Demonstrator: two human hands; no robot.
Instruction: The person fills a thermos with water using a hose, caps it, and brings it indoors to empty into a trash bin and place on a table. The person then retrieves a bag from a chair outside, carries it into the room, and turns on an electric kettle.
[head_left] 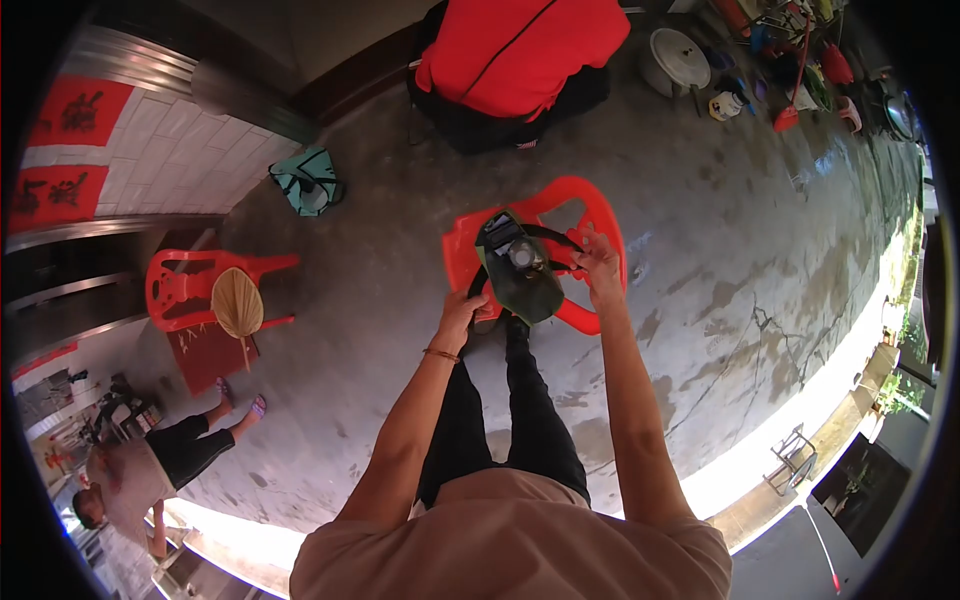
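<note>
Both hands are at a dark green bag (530, 292), which is open at the top and held over a red plastic chair (600, 212) in front of the person's legs. The left hand (460, 312), with a thin band (441, 354) around its wrist, is curled closed around one black strap (478, 283) at the bag's left side. The right hand (598, 262) has the other black strap (552, 236) between its bent fingers and thumb, the rest of the hand being looser and partly open. Inside the bag's mouth sit a round, pale, shiny item (522, 254) and a dark boxy item (498, 230); what they are is too small to tell. Whether the bag's base touches the seat cannot be made out. Beyond the chair, a person in a red top (530, 45) is near the upper edge of the view. A teal bag (300, 180) is on the concrete floor (370, 400) to the left, and nearer is a second red chair (165, 290) with a leaf-shaped fan (238, 303) against it. At the lower left is another person (135, 470), in dark trousers and patterned sandals. A lidded pot (682, 57) and a white container (725, 105) are on the floor at the upper right.
</note>
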